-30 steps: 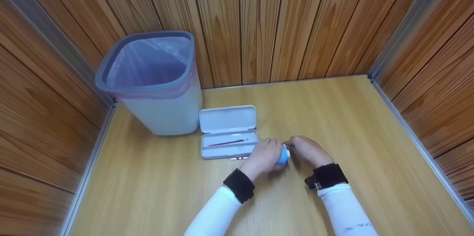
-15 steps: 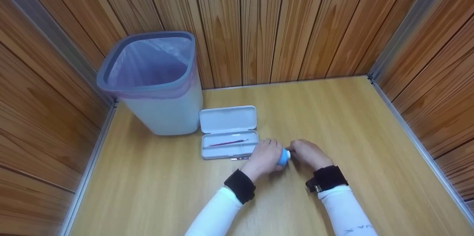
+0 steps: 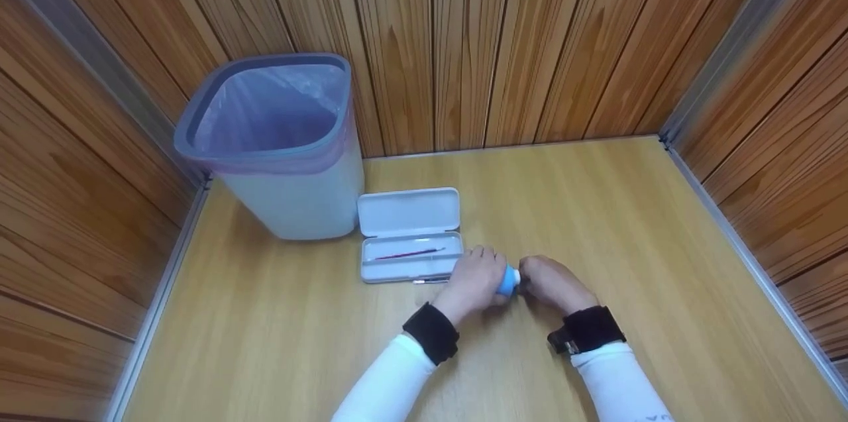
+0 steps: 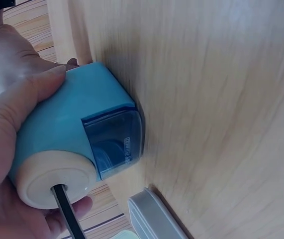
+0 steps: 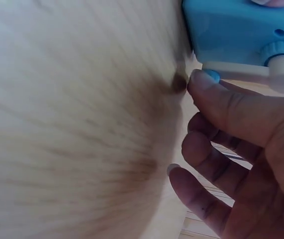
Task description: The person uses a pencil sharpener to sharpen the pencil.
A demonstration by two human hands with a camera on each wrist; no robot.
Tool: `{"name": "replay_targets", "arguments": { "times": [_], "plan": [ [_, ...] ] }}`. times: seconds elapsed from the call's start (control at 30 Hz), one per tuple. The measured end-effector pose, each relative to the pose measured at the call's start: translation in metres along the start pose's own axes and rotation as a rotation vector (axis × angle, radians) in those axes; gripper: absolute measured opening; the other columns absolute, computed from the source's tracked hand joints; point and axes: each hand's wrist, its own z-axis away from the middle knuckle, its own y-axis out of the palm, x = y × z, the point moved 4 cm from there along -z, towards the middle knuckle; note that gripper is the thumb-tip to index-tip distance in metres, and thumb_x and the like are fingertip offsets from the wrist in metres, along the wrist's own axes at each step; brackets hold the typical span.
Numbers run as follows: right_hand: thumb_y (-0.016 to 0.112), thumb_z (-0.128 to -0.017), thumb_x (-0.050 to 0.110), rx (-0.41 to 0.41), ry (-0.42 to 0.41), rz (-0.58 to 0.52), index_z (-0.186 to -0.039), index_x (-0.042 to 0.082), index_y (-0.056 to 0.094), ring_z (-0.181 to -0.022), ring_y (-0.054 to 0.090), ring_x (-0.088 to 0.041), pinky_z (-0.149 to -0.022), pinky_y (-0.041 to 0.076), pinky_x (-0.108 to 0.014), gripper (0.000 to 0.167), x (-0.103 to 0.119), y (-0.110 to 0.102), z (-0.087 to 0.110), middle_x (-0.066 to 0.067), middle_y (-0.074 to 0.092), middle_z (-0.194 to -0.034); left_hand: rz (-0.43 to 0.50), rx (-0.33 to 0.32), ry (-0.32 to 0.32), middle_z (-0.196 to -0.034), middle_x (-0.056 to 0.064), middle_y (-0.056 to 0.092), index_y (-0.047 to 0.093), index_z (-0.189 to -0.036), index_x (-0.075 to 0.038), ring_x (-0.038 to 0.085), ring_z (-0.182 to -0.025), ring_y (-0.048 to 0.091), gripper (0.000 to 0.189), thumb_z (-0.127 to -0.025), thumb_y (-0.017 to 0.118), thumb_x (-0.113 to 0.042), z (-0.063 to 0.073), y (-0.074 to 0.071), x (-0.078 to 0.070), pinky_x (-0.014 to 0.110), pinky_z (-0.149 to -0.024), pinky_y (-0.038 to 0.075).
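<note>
Slightly nearer to us than a second ago is our right hand (image 3: 555,284). Across the table (image 3: 265,342), left to right, we see a lined bin (image 3: 295,203), an open pencil case (image 3: 409,211) with a red pencil (image 3: 407,254) in its tray, and our left hand (image 3: 474,276), wrapped round a blue sharpener (image 4: 64,112) just right of the case, a dark pencil (image 4: 68,212) sticking from its left end. At the sharpener's right end, our right hand holds the crank (image 5: 241,71) narrowly, thumb against the blue knob (image 5: 213,75).
</note>
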Motion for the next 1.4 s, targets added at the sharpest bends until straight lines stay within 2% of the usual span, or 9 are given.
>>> {"name": "replay_targets", "arguments": {
  "times": [0.3,0.5,0.77,0.97,1.23,1.4],
  "plan": [
    [0.071,-0.08,-0.002,0.022,-0.041,-0.062,-0.072,0.014,0.065,-0.06,0.047,-0.01,-0.056,0.041,-0.027,0.019,0.001,0.005,0.009,0.009,0.05,-0.065,-0.027,0.01,-0.016,-0.1,0.005,0.06,0.06,-0.114,-0.01,0.02,-0.091,0.055,0.06,-0.076,0.077,-0.053,0.001,-0.001,-0.001,0.032,-0.079,0.046],
    [0.074,-0.078,-0.002,0.049,-0.07,-0.039,-0.073,0.014,0.069,-0.062,0.049,-0.01,-0.059,0.043,-0.027,0.018,0.007,0.005,0.017,0.01,0.054,-0.067,-0.042,0.028,-0.048,-0.101,0.005,0.061,0.061,-0.113,-0.011,0.021,-0.092,0.055,0.062,-0.074,0.078,-0.055,0.002,-0.001,-0.004,0.032,-0.078,0.046],
    [0.078,-0.077,0.003,0.059,-0.112,-0.014,-0.068,0.014,0.069,-0.06,0.044,-0.011,-0.055,0.039,-0.027,0.017,0.017,-0.002,0.025,0.009,0.051,-0.065,-0.036,0.058,-0.078,-0.101,0.006,0.06,0.061,-0.112,-0.011,0.021,-0.093,0.055,0.061,-0.075,0.078,-0.056,0.002,-0.002,-0.004,0.033,-0.079,0.047],
    [0.077,-0.081,0.004,0.091,-0.078,-0.03,-0.073,0.014,0.069,-0.062,0.047,-0.012,-0.058,0.04,-0.028,0.014,0.021,-0.005,0.03,0.01,0.052,-0.067,0.002,0.108,-0.101,-0.104,0.006,0.059,0.06,-0.115,-0.009,0.022,-0.096,0.054,0.061,-0.076,0.079,-0.052,0.0,-0.001,-0.005,0.034,-0.083,0.045],
    [0.071,-0.086,0.004,0.119,-0.09,-0.012,-0.076,0.012,0.066,-0.061,0.046,-0.011,-0.058,0.04,-0.028,0.014,0.027,-0.011,0.035,0.008,0.049,-0.067,-0.037,0.069,-0.076,-0.101,0.005,0.06,0.062,-0.112,-0.01,0.021,-0.093,0.055,0.059,-0.073,0.081,-0.051,0.0,-0.003,-0.006,0.033,-0.079,0.045],
    [0.069,-0.088,0.003,0.166,-0.004,-0.023,-0.079,0.012,0.067,-0.062,0.047,-0.014,-0.058,0.041,-0.031,0.013,0.03,-0.017,0.038,0.005,0.05,-0.067,-0.045,0.068,-0.085,-0.102,0.004,0.06,0.062,-0.112,-0.01,0.021,-0.094,0.055,0.059,-0.073,0.081,-0.051,-0.001,-0.004,-0.005,0.032,-0.08,0.046]
  ]
}}
